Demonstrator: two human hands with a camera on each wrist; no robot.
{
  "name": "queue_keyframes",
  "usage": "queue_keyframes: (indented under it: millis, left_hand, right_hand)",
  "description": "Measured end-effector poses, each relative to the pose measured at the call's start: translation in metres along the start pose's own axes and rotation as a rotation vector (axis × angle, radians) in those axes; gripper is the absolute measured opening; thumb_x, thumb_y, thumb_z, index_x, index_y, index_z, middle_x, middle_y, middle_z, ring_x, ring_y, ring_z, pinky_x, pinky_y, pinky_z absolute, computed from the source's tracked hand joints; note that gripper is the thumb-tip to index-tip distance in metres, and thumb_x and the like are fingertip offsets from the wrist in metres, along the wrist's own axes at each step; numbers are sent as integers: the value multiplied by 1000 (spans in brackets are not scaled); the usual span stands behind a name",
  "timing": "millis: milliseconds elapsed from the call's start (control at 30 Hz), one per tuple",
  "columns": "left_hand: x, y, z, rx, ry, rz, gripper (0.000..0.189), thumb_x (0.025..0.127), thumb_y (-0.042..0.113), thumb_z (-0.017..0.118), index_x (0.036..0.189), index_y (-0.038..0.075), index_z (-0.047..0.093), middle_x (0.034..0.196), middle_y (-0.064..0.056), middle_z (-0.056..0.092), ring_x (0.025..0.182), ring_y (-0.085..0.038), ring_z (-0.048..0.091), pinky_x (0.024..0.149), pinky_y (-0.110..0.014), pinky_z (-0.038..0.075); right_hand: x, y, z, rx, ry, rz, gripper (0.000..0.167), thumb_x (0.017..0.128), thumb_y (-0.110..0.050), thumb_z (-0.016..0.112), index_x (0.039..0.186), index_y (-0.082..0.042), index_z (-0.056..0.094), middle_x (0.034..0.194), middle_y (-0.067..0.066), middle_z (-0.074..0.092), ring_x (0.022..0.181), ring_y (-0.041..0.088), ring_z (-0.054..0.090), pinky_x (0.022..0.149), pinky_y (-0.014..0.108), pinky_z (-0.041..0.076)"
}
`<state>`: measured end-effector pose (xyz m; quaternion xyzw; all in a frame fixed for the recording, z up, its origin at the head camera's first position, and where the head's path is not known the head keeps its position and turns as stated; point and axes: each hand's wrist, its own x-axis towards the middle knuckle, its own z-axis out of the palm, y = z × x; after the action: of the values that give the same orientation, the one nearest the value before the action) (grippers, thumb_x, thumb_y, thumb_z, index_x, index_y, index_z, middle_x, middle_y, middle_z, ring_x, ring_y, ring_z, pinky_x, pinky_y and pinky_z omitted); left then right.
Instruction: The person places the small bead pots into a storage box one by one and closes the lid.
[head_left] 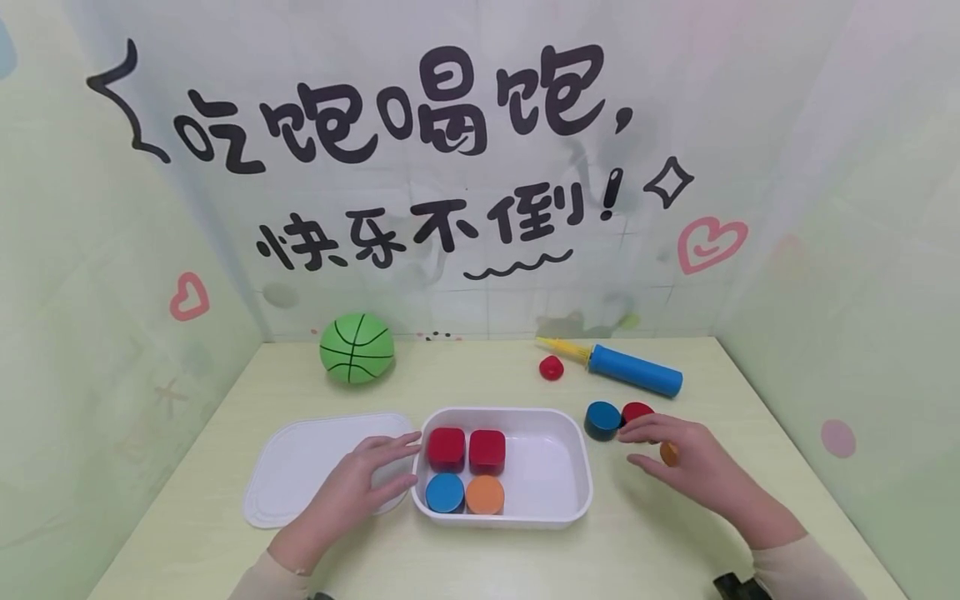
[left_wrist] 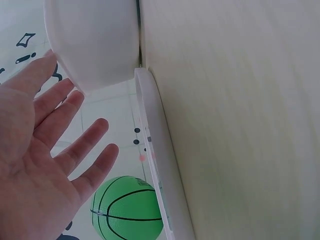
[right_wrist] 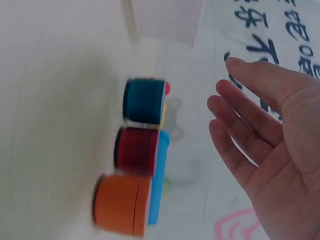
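Note:
My left hand (head_left: 365,477) rests its fingertips against the left wall of a white box (head_left: 551,471), fingers loosely straight. Inside the box, on its left side, stand two red rounded-square pieces (head_left: 446,448), a blue round piece (head_left: 446,492) and an orange round piece (head_left: 485,495). My right hand (head_left: 686,454) hovers, holding nothing, above a group right of the box: a dark blue cylinder (right_wrist: 144,101), a red cylinder (right_wrist: 136,151) and an orange cylinder (right_wrist: 120,204). In the head view the hand partly hides the red and orange ones.
A white lid (head_left: 300,467) lies left of the box, partly under my left hand. At the back are a green ball (head_left: 357,348), a small red object (head_left: 551,367) and a blue hand pump (head_left: 636,369) with a yellow nozzle. Printed fabric walls enclose the table.

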<state>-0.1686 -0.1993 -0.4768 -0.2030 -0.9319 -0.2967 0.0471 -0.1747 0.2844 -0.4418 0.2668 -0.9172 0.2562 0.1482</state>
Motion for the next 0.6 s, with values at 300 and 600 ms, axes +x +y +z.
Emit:
queue_keyframes:
  millis: [300,600]
  left_hand:
    - [0,2,-1,3,-13,-6,47,92,35,79,137,27,69,149,15,58,134,-24,57,109,-53,52]
    - [-1,2,-1,-11,-17,-19,45,93,37,77,137,27,69,149,14,59,134,-26,57,109,-55,51]
  right_hand:
    - [-23,42,-22,-83,105,111,41,74,-2,89,109,-19,79,111,0,76,97,8,67,77,18,59]
    - [-31,63,-25,-112,45,246,37,78,-23,91,111,-10,78,118,13,72,103,36,67,75,32,62]
